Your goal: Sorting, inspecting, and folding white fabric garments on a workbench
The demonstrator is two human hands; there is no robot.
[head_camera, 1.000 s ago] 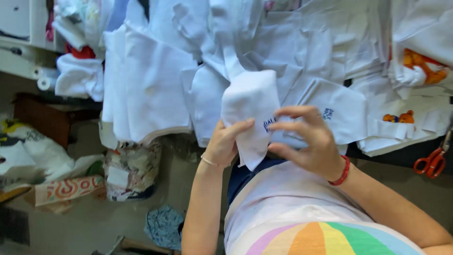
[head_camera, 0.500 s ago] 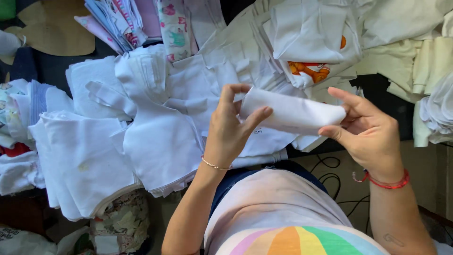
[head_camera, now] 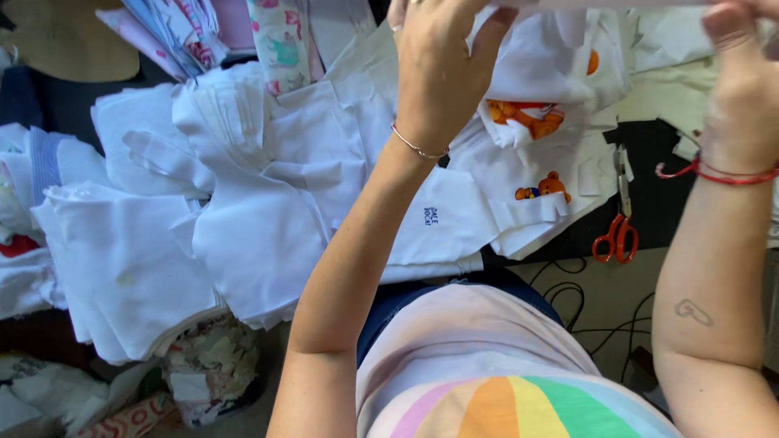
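Both my arms are raised toward the top edge of the head view. My left hand [head_camera: 442, 69] and my right hand [head_camera: 742, 89] pinch the two ends of a white cloth piece [head_camera: 617, 3], of which only a thin strip shows at the top edge. Below the hands lies a heap of white cut fabric pieces [head_camera: 268, 203]. Some pieces with orange bear prints [head_camera: 527, 118] lie under the stretched cloth. A thin bracelet circles my left wrist, a red cord my right.
Orange-handled scissors [head_camera: 617, 231] lie on the dark table to the right of the pile. Patterned pink fabrics [head_camera: 280, 36] are stacked at the top. A floral bag [head_camera: 207, 369] and other bundles sit on the floor at lower left. Black cables [head_camera: 584, 296] run near my lap.
My hands have lifted the white cloth from chest height up to the top edge and spread farther apart. The view has shifted, bringing the scissors into sight.
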